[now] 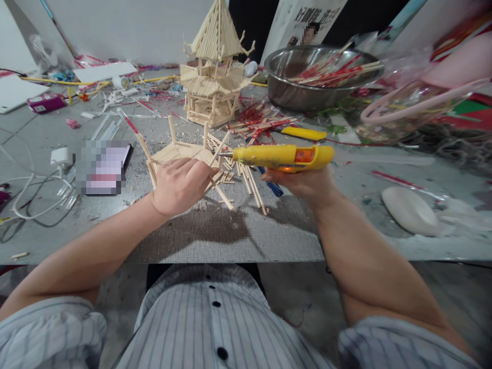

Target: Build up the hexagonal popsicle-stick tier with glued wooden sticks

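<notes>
My right hand (313,185) is wrapped round the handle of a yellow hot glue gun (269,155), which shows a lit orange light. The gun's metal nozzle points left, close to a thin wooden stick (222,145) that pokes up from the fingers of my left hand (182,185). Those fingers are closed, and another stick (223,195) slants down to the right beside them. Behind and partly hidden by this hand is a flat wooden stick platform (179,151) with several upright posts. Whether my left hand also touches the platform, I cannot tell.
A stick-built pagoda (215,77) stands at the back. Loose sticks (251,184) and a yellow utility knife (303,134) lie near the gun. A steel bowl (284,92) holds red-wrapped chopsticks. A phone (105,168) lies left, a white mouse-shaped object (409,210) right.
</notes>
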`<action>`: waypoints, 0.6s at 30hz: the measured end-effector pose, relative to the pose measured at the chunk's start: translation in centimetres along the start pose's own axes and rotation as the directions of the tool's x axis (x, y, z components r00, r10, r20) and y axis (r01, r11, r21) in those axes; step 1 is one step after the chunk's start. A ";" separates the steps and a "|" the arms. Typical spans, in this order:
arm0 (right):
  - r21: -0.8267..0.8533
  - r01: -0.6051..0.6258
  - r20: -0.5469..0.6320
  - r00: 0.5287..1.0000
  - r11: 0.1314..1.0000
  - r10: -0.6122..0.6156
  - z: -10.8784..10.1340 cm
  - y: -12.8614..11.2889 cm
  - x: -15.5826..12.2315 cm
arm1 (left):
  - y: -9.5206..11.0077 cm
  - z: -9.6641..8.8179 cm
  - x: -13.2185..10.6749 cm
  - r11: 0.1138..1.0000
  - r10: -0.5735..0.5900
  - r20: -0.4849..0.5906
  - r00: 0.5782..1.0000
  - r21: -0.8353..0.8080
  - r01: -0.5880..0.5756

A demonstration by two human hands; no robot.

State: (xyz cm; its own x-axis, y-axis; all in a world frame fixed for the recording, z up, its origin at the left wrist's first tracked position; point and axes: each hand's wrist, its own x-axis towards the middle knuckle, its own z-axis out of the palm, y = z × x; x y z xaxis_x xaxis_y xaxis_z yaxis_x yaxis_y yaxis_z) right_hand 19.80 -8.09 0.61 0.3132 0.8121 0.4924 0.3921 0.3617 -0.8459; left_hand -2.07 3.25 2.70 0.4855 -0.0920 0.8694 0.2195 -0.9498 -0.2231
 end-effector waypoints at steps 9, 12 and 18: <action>0.010 -0.019 -0.091 0.996 1.000 0.020 0.2 0.6 0.0 | -0.1 0.1 -0.2 1.000 -0.001 -0.001 1.000 0.003 0.001; 0.007 -0.046 -0.090 0.995 0.999 0.046 0.1 0.2 0.1 | -0.1 0.1 -0.3 0.999 -0.032 0.027 0.999 0.003 0.032; 0.061 -0.092 -0.102 0.990 0.994 0.098 0.1 -0.3 0.2 | 0.0 -0.1 -0.1 1.000 0.003 0.018 1.000 0.024 -0.003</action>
State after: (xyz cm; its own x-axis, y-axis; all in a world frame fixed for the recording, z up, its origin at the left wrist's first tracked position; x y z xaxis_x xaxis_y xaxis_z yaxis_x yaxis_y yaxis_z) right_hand 19.71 -7.99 0.92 0.4364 0.7930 0.4251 0.3078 0.3124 -0.8987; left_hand -2.19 3.26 2.62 0.5012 -0.0895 0.8607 0.2384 -0.9419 -0.2368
